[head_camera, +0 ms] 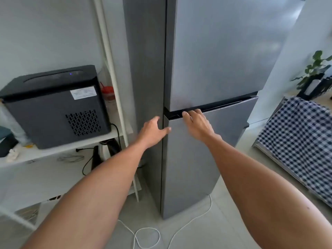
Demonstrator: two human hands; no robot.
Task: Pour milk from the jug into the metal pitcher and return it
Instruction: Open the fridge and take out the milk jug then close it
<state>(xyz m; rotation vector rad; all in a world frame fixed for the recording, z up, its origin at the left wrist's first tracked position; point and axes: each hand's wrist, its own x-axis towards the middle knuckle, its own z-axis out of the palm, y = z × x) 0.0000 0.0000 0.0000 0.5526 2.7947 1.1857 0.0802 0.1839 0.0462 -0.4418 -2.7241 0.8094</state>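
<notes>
A tall grey two-door fridge [212, 60] stands straight ahead, both doors closed. My right hand [196, 124] has its fingers hooked into the dark recessed handle slot [224, 107] at the top of the lower door [194, 168]. My left hand [154, 131] rests with spread fingers against the fridge's left front corner, thumb on the lower door's edge. Neither the milk jug nor the metal pitcher is in view.
A white shelf unit [75, 146] on the left carries a black boxy appliance [55, 105] with a cable. A blue-and-white checked cloth [298, 141] covers something at the right. A white cable [149, 236] loops on the floor before the fridge. A potted plant [314, 69] stands far right.
</notes>
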